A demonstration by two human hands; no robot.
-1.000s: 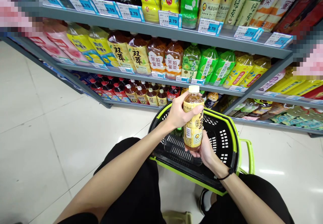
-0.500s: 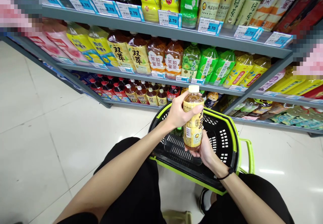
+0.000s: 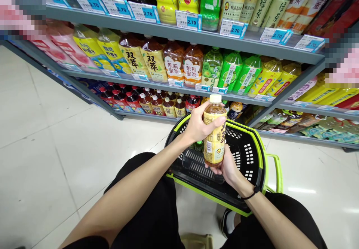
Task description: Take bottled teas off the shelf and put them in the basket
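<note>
A yellow-labelled tea bottle [image 3: 215,138] with a pale cap is held upright above the shopping basket. My left hand [image 3: 199,124] grips its upper part, with the thumb across the front of the label. Around the lower end and base, my right hand [image 3: 227,164] supports it; some of those fingers are hidden behind the bottle. Below both hands is the black shopping basket [image 3: 248,155] with a lime-green rim. Inside the basket, green-capped bottles [image 3: 198,145] show partly behind my left wrist.
Shelves [image 3: 174,32] of bottled drinks with price tags [image 3: 188,20] run across the front. On the lowest shelf, small bottles [image 3: 169,107] stand in rows. The basket's green handle [image 3: 277,172] sticks out to the right. A stool [image 3: 196,240] shows at the bottom between my legs.
</note>
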